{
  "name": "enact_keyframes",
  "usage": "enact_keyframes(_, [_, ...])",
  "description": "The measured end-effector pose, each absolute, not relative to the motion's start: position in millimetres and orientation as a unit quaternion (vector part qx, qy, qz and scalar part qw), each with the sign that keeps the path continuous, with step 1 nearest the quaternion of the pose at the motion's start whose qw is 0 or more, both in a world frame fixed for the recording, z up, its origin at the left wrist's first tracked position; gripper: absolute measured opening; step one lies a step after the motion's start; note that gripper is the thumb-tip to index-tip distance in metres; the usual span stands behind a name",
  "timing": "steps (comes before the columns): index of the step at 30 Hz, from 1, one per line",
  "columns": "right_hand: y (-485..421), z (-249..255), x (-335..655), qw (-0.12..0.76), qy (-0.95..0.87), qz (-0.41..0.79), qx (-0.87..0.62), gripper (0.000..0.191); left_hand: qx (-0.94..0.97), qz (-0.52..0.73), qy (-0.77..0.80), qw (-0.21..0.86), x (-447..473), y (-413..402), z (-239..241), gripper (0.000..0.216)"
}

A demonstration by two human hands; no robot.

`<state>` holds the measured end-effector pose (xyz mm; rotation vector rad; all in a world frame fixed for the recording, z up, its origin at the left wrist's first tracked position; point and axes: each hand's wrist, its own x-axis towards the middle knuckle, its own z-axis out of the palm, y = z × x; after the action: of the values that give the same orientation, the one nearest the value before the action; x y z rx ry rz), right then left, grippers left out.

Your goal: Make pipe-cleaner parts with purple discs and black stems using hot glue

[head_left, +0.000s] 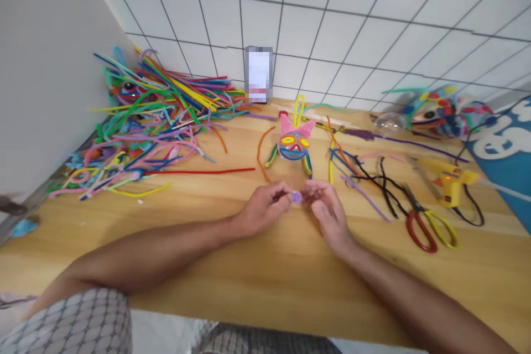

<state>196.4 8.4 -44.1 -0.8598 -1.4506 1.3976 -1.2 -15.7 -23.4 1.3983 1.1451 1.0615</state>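
Both forearms stretch over the wooden desk [249, 276]. The left hand [265, 207] and right hand [327, 211] meet at mid-desk, the fingertips of each pinched on a small purple coil [296, 197]. Just beyond it stands a pink-eared pipe-cleaner figure [293, 144]. Red-and-yellow scissors [427, 227] lie well off to the right.

white tiled wall [373, 5] | wooden table [257, 282] | grey panel [41, 66] left

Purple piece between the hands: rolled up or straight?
Rolled up: the purple piece shows as a small round disc, pinched between the fingertips of the left hand and the right hand.
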Motion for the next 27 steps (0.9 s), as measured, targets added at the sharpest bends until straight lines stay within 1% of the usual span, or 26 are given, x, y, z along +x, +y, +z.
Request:
enact_keyframes(4, [9.9,-42.1,190.3,0.466,-0.604,0.547,-0.344,0.051,0.546,0.466,0.478,0.506,1.8,-10.2,-28.1,0.024])
enact_keyframes(8, [13.2,-30.4,188.2,0.472,-0.610,0.514,-0.374,0.058,0.522,0.487,0.479,0.511,2.3,-4.3,-28.8,0.028])
enact_keyframes(12, [13.7,-18.9,189.2,0.513,-0.577,0.498,-0.394,0.053,0.501,0.501,0.474,0.523,2.1,-2.3,-28.4,0.030])
enact_keyframes(15, [9.8,-25.8,190.7,0.547,-0.549,0.497,-0.392,0.053,0.490,0.504,0.465,0.538,2.1,-2.1,-30.2,0.032])
enact_keyframes(19, [4.3,-43.9,194.8,0.538,-0.579,0.492,-0.366,0.061,0.488,0.499,0.458,0.551,1.2,-1.9,-32.4,0.032])
enact_keyframes(27, [1.4,-48.7,199.2,0.492,-0.596,0.525,-0.357,0.060,0.513,0.474,0.461,0.547,0.1,-4.3,-30.9,0.028])
